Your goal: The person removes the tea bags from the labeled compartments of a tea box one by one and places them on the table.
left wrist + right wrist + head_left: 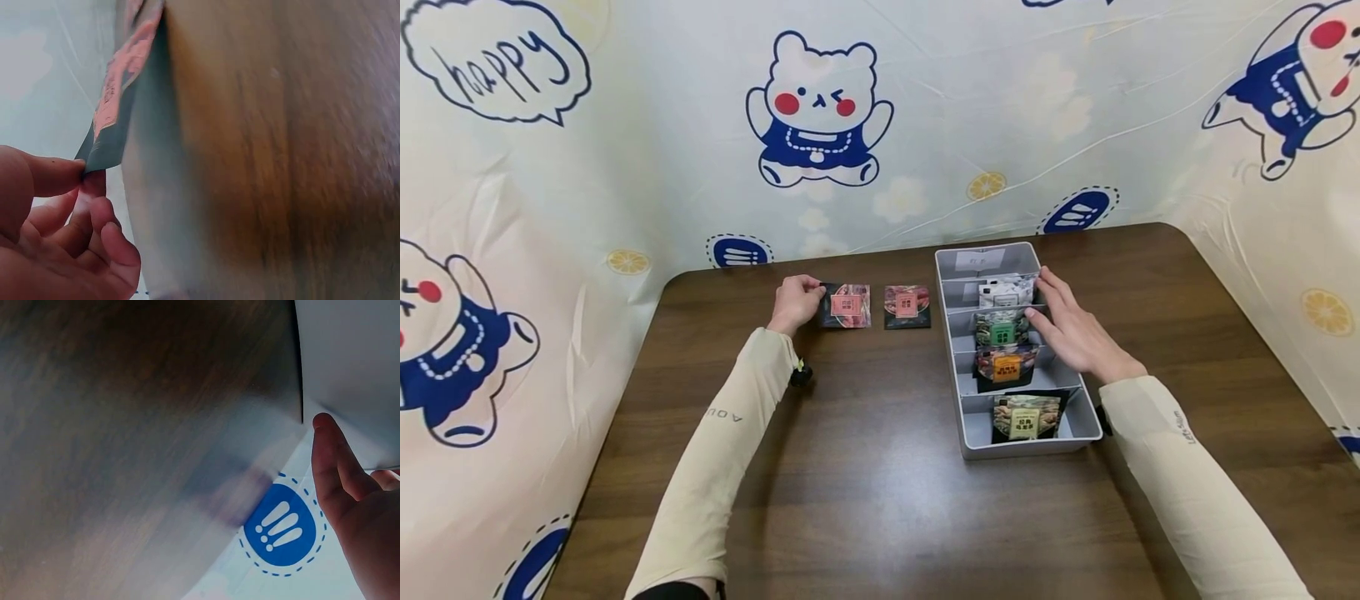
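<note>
1. One packet (850,307), left of the box (1033,449) — its left edge pinched by the left hand (795,304).
2. Likely light, bendy, slick; best held by an edge.
3. The right hand (1078,333) touches the box, fingers extended.

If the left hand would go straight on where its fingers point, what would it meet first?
Past the held packet, the left hand would probably meet the other packet, just to the right in the head view. Its height is unclear, so it might pass over.

place: screened-off spot, room type unclear | wood-grain table (865,492) | cartoon-print sheeting (940,108) around
</note>
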A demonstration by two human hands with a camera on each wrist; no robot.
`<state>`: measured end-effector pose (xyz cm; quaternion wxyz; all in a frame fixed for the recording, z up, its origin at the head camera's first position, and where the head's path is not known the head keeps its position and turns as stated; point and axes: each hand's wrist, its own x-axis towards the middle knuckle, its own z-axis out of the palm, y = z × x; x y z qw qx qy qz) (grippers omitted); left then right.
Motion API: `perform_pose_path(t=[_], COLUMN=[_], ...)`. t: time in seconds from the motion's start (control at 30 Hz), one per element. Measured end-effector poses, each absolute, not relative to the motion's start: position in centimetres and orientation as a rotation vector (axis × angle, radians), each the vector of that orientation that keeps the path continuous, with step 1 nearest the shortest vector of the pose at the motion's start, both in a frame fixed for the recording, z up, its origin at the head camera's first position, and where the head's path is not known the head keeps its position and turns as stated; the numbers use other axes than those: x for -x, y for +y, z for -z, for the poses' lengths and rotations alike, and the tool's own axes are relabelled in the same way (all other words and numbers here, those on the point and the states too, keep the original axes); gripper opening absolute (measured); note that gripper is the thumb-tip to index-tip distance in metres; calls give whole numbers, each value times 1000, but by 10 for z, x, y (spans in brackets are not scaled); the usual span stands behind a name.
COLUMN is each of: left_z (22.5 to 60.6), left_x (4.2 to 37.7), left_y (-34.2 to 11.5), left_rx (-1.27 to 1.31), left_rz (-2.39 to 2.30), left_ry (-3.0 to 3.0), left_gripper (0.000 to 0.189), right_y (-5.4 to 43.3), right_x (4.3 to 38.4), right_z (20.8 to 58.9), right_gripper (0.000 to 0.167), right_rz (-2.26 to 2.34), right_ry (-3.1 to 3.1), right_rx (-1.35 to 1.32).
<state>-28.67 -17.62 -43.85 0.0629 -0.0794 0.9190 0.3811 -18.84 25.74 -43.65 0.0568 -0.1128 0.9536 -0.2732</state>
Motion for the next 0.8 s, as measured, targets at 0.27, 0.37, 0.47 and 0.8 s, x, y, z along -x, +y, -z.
perform_pose_path(t=[0.27, 0.37, 0.47, 0.8], left_z=[441, 442, 445, 449], left_x=[288, 288, 288, 288], left_y=[-174, -174, -175, -173], left_rx=[265, 306, 309, 257], left_rz=[-1071, -1039, -988, -842], left_ry=[2861, 2867, 2901, 2988], left_gripper=[26, 26, 25, 23], right_y=[257, 257, 257, 257], right_x=[189, 188, 188, 188], right_z=[435, 434, 434, 436], right_gripper=[71, 71, 71, 71], right_rz=[820, 825, 829, 839], right_ry=[2885, 2880, 2878, 2882], right_rx=[327, 328, 328, 327])
